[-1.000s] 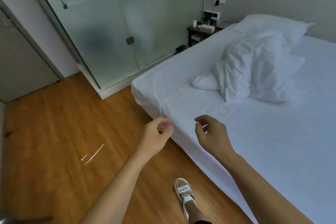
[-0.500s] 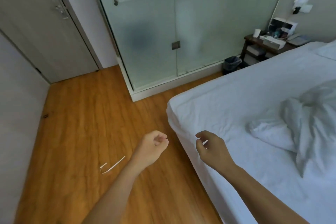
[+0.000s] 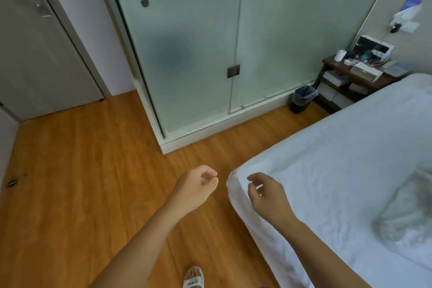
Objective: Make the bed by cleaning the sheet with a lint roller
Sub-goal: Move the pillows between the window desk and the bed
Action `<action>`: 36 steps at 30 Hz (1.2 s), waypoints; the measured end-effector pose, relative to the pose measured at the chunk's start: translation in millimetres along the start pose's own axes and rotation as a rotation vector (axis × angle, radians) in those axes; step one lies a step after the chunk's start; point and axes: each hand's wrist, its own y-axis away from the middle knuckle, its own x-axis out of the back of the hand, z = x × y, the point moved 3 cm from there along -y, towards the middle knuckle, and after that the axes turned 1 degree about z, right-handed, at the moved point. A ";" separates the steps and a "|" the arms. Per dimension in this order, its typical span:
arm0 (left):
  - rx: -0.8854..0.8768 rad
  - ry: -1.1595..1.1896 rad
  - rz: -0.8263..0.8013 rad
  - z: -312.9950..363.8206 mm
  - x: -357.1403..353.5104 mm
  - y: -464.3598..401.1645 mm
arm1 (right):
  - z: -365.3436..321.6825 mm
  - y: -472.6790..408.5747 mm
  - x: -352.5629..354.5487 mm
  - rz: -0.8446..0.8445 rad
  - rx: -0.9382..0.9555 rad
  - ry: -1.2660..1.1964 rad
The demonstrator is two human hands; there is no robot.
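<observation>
Since a moment ago: view swings left, the crumpled pillow (image 3: 406, 224) slides out to the right edge, the glass shower door (image 3: 187, 54) fills the middle, and both hands stay raised at the bed corner.
Left hand (image 3: 195, 188): over the wooden floor (image 3: 70, 182), just left of the bed corner (image 3: 232, 180), grip curled loosely together, fingertips near the thumb, clamped on nothing I can see.
Right hand (image 3: 268, 199): hovers over the sheet (image 3: 327, 170) right at the corner, grip part-curled with a gap between thumb and fingers, nothing in it; whether it touches the cloth, cannot tell.
Lint roller: not in view anywhere, neither grip has it.
Sheet position: white, spread over the mattress, rumpled with shallow wrinkles ahead of and to the right of the right grip.
Handling, my read: soft, light, limp cloth that will bunch and drag under a roller; best pinned or pulled taut at the corner hem just in front of the right grip.
Beyond the grips: bedside surface (image 3: 357, 77) cluttered with small items, small bin (image 3: 304, 98) beside it, both well away.
Below the left forearm: one sandalled foot (image 3: 192, 278) on the floor.
Stage, as I judge it: rolling not begun, roller yet to be fetched.
</observation>
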 end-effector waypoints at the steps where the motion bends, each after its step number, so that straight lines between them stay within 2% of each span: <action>1: -0.020 -0.026 -0.013 3.0 13.5 -23.2 | -11.4 -19.9 -4.2 0.016 -0.004 0.008; 8: -0.112 -0.062 -0.108 15.5 68.0 -170.0 | -37.5 -148.7 -26.5 0.087 -0.087 0.014; 14: -0.159 -0.177 -0.188 25.8 80.2 -320.6 | -13.7 -281.7 -31.1 0.141 -0.149 -0.009; 21: -0.210 -0.228 -0.251 97.6 73.7 -537.1 | 37.0 -469.4 -0.9 0.158 -0.237 -0.023; 26: -0.317 -0.270 -0.366 184.5 36.1 -663.4 | 63.9 -565.5 63.9 0.254 -0.307 -0.012; 36: -0.608 -0.247 -0.679 336.0 -120.8 -839.7 | 150.2 -678.4 186.3 0.573 -0.637 0.007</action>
